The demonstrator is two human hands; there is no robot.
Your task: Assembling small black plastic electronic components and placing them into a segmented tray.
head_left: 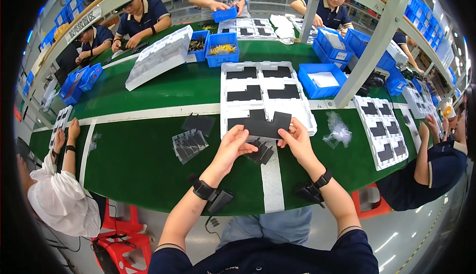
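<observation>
A thin black notched sheet (263,128) is held level between my two hands. My left hand (231,147) pinches its left end between thumb and fingers, and my right hand (296,139) grips its right end. It hangs over the near edge of a white molded tray (267,106), whose pockets hold several similar black pieces (243,92). Under my hands lie small dark parts (262,152), partly hidden by the sheet and my left fingers. To the left, a clear sheet with black strips (190,145) rests on the green table (144,165), beside a flat dark piece (198,124).
Crumpled clear film (337,131) lies right of the tray. Another filled white tray (381,131) stands farther right. Blue bins (322,81) and a tilted white tray stack (159,58) stand beyond. A metal post (374,41) rises at the right. Co-workers sit around the table.
</observation>
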